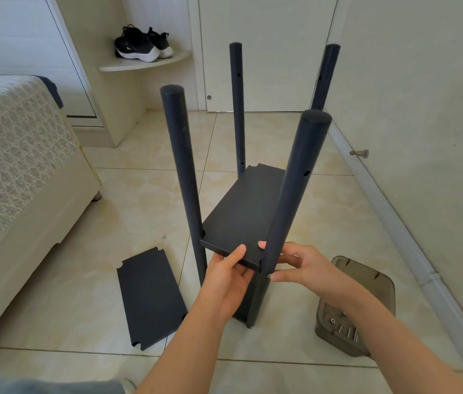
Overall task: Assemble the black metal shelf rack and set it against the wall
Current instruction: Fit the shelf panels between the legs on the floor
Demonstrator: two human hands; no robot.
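tray (366,268): partly behind forearm (395,345) | screws (348,332): too small to count

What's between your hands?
A black pole stands between the left hand, holding the shelf, and the right hand, gripping that pole, in the head view.

Glossy cream floor tiles (139,200) catch soft daylight. A bed (17,155) with a lacy cover stands at left. Black sneakers (139,45) sit on a rounded corner shelf (145,64) beside a white door (267,52), apparently closed.
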